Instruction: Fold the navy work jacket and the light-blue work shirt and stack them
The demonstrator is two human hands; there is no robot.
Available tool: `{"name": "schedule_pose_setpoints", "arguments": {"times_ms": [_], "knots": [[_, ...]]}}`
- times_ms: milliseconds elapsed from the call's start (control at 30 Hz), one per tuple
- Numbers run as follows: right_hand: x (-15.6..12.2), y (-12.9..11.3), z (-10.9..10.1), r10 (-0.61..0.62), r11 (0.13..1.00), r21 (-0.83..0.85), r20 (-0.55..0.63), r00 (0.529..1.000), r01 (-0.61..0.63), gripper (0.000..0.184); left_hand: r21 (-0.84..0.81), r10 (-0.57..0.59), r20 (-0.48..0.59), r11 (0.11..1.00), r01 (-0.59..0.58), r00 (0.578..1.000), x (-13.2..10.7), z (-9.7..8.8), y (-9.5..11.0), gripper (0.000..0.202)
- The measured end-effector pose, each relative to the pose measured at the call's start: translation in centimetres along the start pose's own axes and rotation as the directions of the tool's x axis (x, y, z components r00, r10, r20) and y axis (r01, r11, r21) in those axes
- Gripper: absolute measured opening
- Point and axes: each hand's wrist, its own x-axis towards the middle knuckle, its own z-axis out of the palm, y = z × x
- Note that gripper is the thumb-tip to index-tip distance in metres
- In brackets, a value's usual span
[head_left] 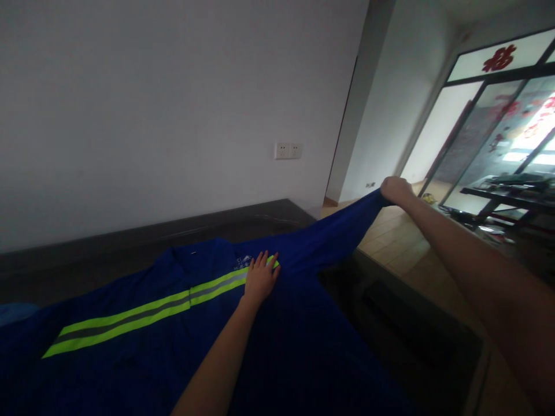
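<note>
A blue work jacket (208,341) with a yellow-green and grey reflective stripe across its chest lies spread on a dark table (125,237), its collar toward the wall. My left hand (261,277) rests flat on the chest near the shoulder, fingers spread over the end of the stripe, beside a small white logo. Out to the right, my right hand (395,189) is closed round the cuff end of a jacket sleeve (338,234). That sleeve is stretched taut and raised off the table. The jacket's lower part fades into shadow.
Behind the table stands a pale wall with a double power socket (288,151). A dark long object (407,318) lies at the table's right side. Beyond are a tiled floor (390,234), glass doors with red decorations, and a dark cluttered table (511,199). Light-blue cloth (17,312) shows at far left.
</note>
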Motion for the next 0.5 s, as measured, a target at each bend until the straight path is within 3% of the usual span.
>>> {"name": "schedule_pose_setpoints", "arguments": {"times_ms": [133,300,367,500], "knots": [[-1.2,-0.3,3.0,0.001,0.997,-0.072,0.04,0.999,0.002,0.033,-0.007,-0.002,0.004,1.0,0.002,1.0,0.1,0.1,-0.1,0.047],[-1.5,-1.0,6.6,0.099,0.982,-0.164,0.043,0.994,-0.091,0.03,0.017,-0.007,0.01,1.0,0.007,1.0,0.2,0.2,0.0,0.046],[-1.9,-1.5,8.2,0.124,0.986,-0.116,0.063,0.99,-0.116,0.034,0.02,-0.013,0.008,1.0,0.013,1.0,0.2,0.2,0.1,0.046],[-4.1,-2.8,11.3,0.102,0.994,0.024,0.233,0.967,-0.11,0.041,0.013,-0.022,-0.005,1.0,0.022,1.0,0.2,0.4,0.0,0.046]]}}
